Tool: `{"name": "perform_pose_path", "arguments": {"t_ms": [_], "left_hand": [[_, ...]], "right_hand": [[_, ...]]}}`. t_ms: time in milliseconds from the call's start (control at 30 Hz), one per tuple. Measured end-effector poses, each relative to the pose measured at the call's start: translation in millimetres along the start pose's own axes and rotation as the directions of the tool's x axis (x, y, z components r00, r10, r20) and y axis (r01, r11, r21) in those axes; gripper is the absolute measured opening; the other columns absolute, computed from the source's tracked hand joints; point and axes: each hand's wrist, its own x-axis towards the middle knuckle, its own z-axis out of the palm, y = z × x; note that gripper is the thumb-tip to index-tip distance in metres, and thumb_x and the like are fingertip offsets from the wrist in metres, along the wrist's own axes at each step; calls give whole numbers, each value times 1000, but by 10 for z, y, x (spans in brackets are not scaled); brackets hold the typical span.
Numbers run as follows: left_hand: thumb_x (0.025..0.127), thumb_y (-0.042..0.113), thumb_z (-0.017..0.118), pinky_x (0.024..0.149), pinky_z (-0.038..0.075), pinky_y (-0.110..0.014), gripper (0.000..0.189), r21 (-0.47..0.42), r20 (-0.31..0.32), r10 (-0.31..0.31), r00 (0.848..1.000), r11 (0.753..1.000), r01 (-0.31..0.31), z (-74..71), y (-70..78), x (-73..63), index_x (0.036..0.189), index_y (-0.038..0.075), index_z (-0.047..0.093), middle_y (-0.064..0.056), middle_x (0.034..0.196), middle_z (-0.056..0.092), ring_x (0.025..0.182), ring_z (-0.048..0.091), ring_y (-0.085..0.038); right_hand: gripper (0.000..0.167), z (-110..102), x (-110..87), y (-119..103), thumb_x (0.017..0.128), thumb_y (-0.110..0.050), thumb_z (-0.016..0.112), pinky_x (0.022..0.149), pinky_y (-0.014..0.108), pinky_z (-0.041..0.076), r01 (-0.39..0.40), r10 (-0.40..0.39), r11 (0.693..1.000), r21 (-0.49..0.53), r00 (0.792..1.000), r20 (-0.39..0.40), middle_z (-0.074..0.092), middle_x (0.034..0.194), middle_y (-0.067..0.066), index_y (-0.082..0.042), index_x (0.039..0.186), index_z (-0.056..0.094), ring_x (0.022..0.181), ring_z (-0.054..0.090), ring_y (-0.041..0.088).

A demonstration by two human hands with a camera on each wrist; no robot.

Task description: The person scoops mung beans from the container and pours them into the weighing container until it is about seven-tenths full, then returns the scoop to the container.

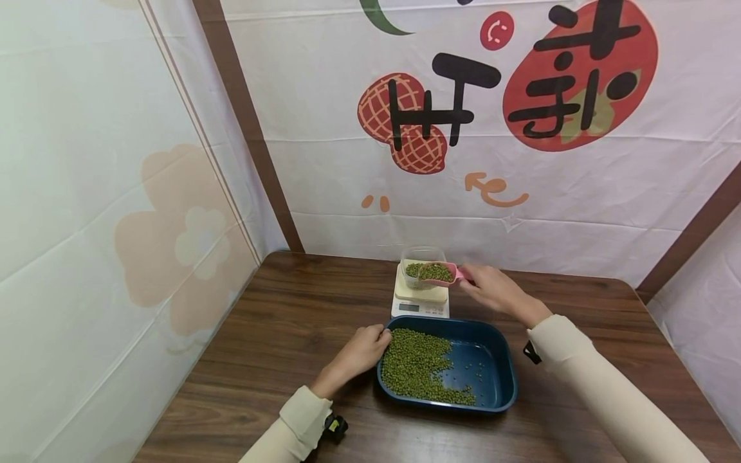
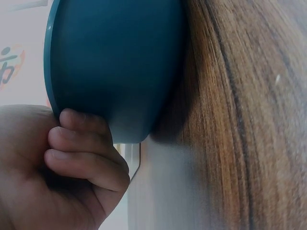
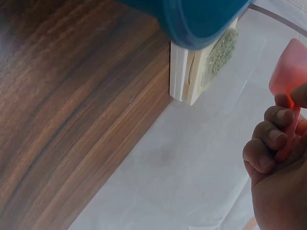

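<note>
My right hand (image 1: 491, 288) grips the handle of a pink scoop (image 1: 457, 272) filled with green mung beans, its bowl overlapping the clear plastic container (image 1: 424, 253) in the head view. Some beans lie in that container, which stands on a white kitchen scale (image 1: 420, 309) with a small display. With curled fingers, my left hand (image 1: 365, 347) pinches the rim of a blue tray (image 1: 506, 379) at its far left corner. Mung beans (image 1: 412, 366) cover the tray's left part, and a few are scattered on its right. In the right wrist view the scoop (image 3: 291, 67) shows from below.
The dark wooden table (image 1: 301, 321) bears everything. Just behind the scale hangs a white printed cloth (image 1: 341, 238), and another cloth (image 1: 191, 96) closes off the left side. The scale stands directly beyond the tray's far edge.
</note>
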Motion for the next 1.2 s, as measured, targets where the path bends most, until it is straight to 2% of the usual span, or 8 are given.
{"name": "perform_pose_path", "arguments": {"t_ms": [133, 300, 467, 667, 867, 1000, 1133, 1200], "left_hand": [[114, 41, 39, 55, 38, -30, 43, 39, -14, 27, 1000, 999, -26, 100, -189, 84, 80, 18, 50, 5, 67, 42, 59, 42, -11], [114, 34, 43, 56, 39, -33, 42, -14, 8, 7, 1000, 1000, -7, 8, -49, 30, 80, 12, 52, 0, 67, 43, 58, 43, -16], [114, 40, 40, 55, 38, -28, 43, 27, 7, 10, 1000, 1000, -10, 76, -189, 95, 78, 19, 49, 6, 66, 42, 56, 41, -11], [114, 43, 39, 53, 37, -31, 46, -2, -4, 54, 999, 999, -54, 132, -272, 124, 79, 15, 50, 3, 65, 41, 54, 39, -14], [113, 46, 40, 52, 39, -28, 45, 40, 9, -13, 1000, 999, 12, 247, -466, 242, 78, 21, 51, 6, 64, 42, 52, 40, -10], [113, 46, 41, 52, 40, -28, 44, 39, 14, -23, 1000, 999, 22, 290, -558, 292, 78, 21, 53, 7, 63, 43, 52, 41, -9], [113, 44, 42, 52, 40, -27, 42, 44, 20, -33, 999, 999, 32, 288, -558, 296, 78, 22, 53, 7, 63, 44, 52, 41, -9], [113, 44, 41, 52, 39, -28, 43, 34, 16, -21, 1000, 999, 20, 260, -501, 261, 79, 20, 53, 6, 63, 43, 52, 41, -10]], "right_hand": [[14, 1, 41, 45, 107, -17, 56, 61, 32, 35, 0, 0, 1000, -3, 1000, -12, 46, 73, 0, -13, 94, 56, 63, 43, 14], [13, 2, 95, 80, 107, -18, 57, 62, 32, 36, 0, 0, 1000, -4, 1000, -14, 46, 73, 0, -13, 95, 56, 63, 43, 15], [12, 1, 138, 84, 107, -19, 55, 62, 33, 36, -1, 1, 1000, -15, 1000, -10, 45, 73, 1, -12, 97, 57, 64, 42, 15], [14, 14, 181, 86, 106, -19, 54, 63, 34, 35, -15, 15, 1000, -20, 1000, -5, 44, 73, 1, -12, 94, 55, 64, 42, 16], [15, 6, 222, 92, 106, -18, 53, 62, 33, 36, -18, 17, 1000, -26, 1000, -3, 45, 72, 2, -11, 93, 55, 64, 43, 16], [16, 1, 253, 95, 107, -19, 52, 63, 33, 36, -27, 27, 999, -35, 1000, 12, 46, 73, 2, -11, 94, 55, 63, 43, 16], [17, -13, 270, 85, 108, -20, 52, 63, 34, 36, -36, 38, 998, -45, 999, 30, 45, 73, 2, -11, 94, 54, 64, 43, 17], [18, -20, 278, 82, 108, -21, 52, 63, 34, 36, -38, 40, 998, -54, 999, 36, 45, 73, 2, -11, 94, 54, 65, 44, 17]]}}
